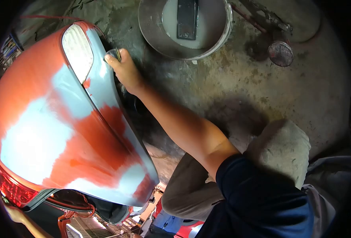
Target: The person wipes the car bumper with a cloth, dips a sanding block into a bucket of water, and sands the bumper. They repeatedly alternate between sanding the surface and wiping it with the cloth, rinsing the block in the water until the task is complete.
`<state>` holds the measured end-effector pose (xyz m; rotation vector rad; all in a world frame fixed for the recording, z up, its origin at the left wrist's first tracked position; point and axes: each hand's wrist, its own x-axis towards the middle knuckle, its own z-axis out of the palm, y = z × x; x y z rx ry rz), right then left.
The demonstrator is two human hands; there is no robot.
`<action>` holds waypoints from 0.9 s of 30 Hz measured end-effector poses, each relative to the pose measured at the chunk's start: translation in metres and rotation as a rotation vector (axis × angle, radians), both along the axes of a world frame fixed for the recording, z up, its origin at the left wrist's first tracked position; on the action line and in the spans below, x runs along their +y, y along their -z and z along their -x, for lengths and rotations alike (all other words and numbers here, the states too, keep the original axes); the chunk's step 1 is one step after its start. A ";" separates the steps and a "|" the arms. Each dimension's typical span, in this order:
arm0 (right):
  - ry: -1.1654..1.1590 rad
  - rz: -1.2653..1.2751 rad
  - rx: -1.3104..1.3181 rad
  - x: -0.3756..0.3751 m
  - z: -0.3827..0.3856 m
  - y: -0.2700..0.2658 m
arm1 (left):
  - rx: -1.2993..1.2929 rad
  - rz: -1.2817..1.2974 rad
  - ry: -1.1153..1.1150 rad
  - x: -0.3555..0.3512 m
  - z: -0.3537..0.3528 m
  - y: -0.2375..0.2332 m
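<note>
My right hand (124,65) is at the upper edge of a car body panel (100,135), its fingers closed round a small, thin, partly see-through piece (114,54) with a dark edge. The panel is patched in orange-red and pale blue-grey, with a dark seam along it and a whitish, rounded recessed area (78,51) beside my right hand. Low at the far left, my left hand (15,214) is partly in view next to the red tail light (13,186); its fingers are dim and cut off by the view's edge.
A large round tub (151,39) with cloudy liquid and a dark rectangular block (187,23) stands on the stained floor (223,79). Right of it are a small round can (280,53) and metal tools. My bent legs are below. Someone's blue-clad leg (167,224) shows at the bottom.
</note>
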<state>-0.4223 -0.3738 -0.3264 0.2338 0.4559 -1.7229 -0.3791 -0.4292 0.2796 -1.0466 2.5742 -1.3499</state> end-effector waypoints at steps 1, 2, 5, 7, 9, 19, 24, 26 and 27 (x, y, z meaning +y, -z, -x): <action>0.016 0.001 -0.043 -0.001 0.000 -0.002 | 0.042 -0.016 -0.019 -0.001 0.000 -0.001; 0.005 -0.048 0.003 0.006 -0.005 -0.005 | 0.061 -0.028 -0.026 -0.002 0.002 -0.001; -0.008 -0.159 0.102 0.030 -0.024 -0.014 | 0.093 -0.033 -0.031 -0.002 0.002 -0.001; -0.013 -0.192 0.092 0.030 -0.035 -0.015 | 0.114 -0.040 -0.037 -0.001 0.002 -0.001; 0.064 -0.211 0.060 0.013 -0.015 -0.021 | 0.115 -0.047 -0.049 0.000 0.004 0.000; 0.056 -0.154 -0.068 0.002 -0.002 -0.018 | 0.158 -0.059 -0.079 0.000 0.009 0.005; -0.006 -0.212 0.121 0.019 -0.010 -0.020 | 0.185 -0.055 -0.080 -0.001 0.012 0.009; -0.025 -0.220 0.190 0.006 -0.010 -0.009 | 0.194 -0.059 -0.087 0.001 0.012 0.009; -0.012 -0.175 0.163 0.004 -0.003 -0.008 | 0.190 -0.055 -0.091 0.003 0.012 0.009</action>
